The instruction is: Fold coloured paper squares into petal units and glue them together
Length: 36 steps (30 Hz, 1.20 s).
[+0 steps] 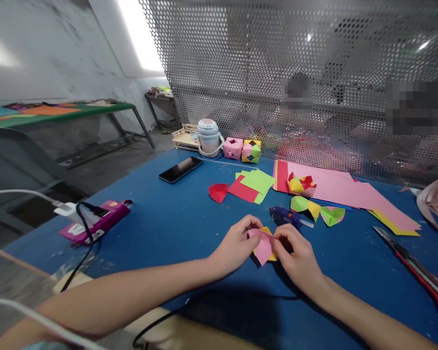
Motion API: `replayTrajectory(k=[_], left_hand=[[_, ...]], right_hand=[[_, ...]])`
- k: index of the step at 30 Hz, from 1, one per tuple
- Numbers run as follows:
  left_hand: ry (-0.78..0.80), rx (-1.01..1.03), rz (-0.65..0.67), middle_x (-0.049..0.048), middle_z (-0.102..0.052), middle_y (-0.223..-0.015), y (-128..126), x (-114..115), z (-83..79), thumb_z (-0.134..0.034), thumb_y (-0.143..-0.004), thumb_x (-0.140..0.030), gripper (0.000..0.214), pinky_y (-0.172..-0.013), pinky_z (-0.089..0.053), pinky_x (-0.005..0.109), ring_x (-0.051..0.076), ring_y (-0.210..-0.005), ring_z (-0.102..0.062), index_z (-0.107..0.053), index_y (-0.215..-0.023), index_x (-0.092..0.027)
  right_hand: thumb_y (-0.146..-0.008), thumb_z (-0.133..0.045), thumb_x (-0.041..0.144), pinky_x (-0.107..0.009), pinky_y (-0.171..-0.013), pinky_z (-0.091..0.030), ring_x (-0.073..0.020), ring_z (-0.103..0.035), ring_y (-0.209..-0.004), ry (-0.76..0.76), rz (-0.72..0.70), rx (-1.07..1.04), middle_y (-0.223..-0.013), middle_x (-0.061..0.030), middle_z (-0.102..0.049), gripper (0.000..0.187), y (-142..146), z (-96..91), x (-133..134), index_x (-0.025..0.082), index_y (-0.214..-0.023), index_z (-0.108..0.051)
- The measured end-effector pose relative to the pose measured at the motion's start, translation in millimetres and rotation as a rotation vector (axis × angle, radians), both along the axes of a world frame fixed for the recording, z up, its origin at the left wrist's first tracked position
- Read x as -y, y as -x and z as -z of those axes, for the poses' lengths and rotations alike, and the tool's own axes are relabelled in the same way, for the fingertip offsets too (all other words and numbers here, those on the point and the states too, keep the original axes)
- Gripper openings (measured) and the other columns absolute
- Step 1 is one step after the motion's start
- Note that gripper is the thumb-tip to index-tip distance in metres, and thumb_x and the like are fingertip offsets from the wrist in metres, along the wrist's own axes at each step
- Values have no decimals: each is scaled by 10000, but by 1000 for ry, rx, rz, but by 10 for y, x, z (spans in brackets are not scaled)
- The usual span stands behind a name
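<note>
My left hand (237, 248) and my right hand (299, 255) meet over the near part of the blue table. Between them is a folded paper piece (263, 247), pink in front with yellow showing behind. The left thumb and fingers pinch its left side; the right fingertips grip its right edge. Just beyond the right hand lies a dark blue glue gun (284, 215). Folded green and yellow paper pieces (306, 206) rest behind it, with a green and pink one (332, 215) to their right. A red folded piece (218, 192) lies farther left.
Green and red paper sheets (257, 182) and pink sheets (328, 182) lie behind my hands. A box cutter (410, 267) is at right, a phone (181, 169) at left. A purple power strip (102, 221) trails cables. Two paper cubes (233, 148) stand beside a bottle (209, 138).
</note>
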State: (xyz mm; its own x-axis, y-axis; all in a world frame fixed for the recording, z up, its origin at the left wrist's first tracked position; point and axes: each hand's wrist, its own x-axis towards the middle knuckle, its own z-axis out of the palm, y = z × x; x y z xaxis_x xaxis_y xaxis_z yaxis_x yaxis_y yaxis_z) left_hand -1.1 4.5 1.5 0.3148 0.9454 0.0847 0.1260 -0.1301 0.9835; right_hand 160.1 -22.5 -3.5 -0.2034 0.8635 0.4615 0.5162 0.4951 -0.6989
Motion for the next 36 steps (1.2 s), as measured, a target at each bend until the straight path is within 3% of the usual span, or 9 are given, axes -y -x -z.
replayTrajectory(k=[6, 10, 16, 21, 24, 26, 29, 32, 36], left_hand=[[-47, 62, 6, -7, -513, -811, 5, -7, 56, -462, -760, -147, 126, -614, -411, 203, 93, -666, -476, -499, -876, -176], [-208, -29, 34, 28, -552, -844, 41, -34, 59, -438, -765, -113, 100, -681, -410, 228, 126, -778, -512, -522, -765, -168], [-251, -96, -17, 6, -533, -780, 79, -121, 109, -415, -742, -81, 121, -645, -381, 219, 111, -706, -481, -494, -713, -169], [-198, -132, -37, -10, -516, -731, 79, -169, 126, -414, -730, -93, 111, -589, -349, 203, 100, -639, -442, -491, -702, -168], [-168, -141, -40, -16, -509, -720, 63, -166, 101, -418, -723, -96, 112, -573, -339, 203, 97, -617, -427, -502, -707, -168], [-147, -138, -47, -24, -496, -697, 52, -158, 79, -422, -716, -92, 114, -561, -334, 201, 93, -597, -413, -506, -708, -168], [-129, -116, -66, -33, -481, -672, 39, -150, 58, -427, -706, -82, 116, -558, -342, 196, 89, -590, -408, -505, -704, -168], [-137, -107, -80, -31, -486, -672, 36, -155, 65, -428, -706, -81, 117, -562, -351, 195, 89, -598, -412, -508, -702, -166], [-153, -135, -80, -33, -483, -668, 44, -185, 107, -429, -714, -91, 114, -543, -331, 197, 87, -582, -398, -514, -710, -167]], right_hand=[[-857, -425, 122, -255, -669, -431, -139, -519, -742, -50, -20, 24, -789, -31, -525, 127, -2, -15, -4, 189, -776, -496], [-864, -419, 134, -263, -679, -448, -148, -536, -758, -55, -22, 58, -796, -39, -541, 134, -5, -25, -1, 191, -790, -514], [-880, -413, 173, -276, -672, -468, -140, -555, -725, -112, -59, 257, -1015, -107, -551, 184, -170, -196, 57, 194, -1023, -526], [-875, -434, 237, -239, -526, -385, -121, -514, -566, -75, -106, 525, -643, -21, -552, 202, -535, -269, 132, 193, -742, -580], [-853, -473, 372, -249, -501, -365, -128, -503, -513, 10, 121, 624, -591, -7, -547, 274, -695, -186, 76, 191, -666, -559], [-817, -504, 446, -270, -558, -410, -170, -562, -621, 74, 243, 594, -704, -33, -607, 274, -707, -132, -23, 187, -786, -585], [-792, -519, 463, -303, -643, -451, -212, -599, -775, 202, 230, 495, -893, -66, -643, 344, -594, -86, -199, 183, -980, -589], [-786, -515, 431, -312, -639, -461, -218, -605, -752, 305, 238, 389, -866, -67, -659, 321, -449, -49, -314, 169, -941, -619], [-793, -493, 401, -331, -654, -479, -233, -613, -758, 323, 267, 223, -825, -84, -682, 331, -380, 16, -313, 130, -917, -638]])
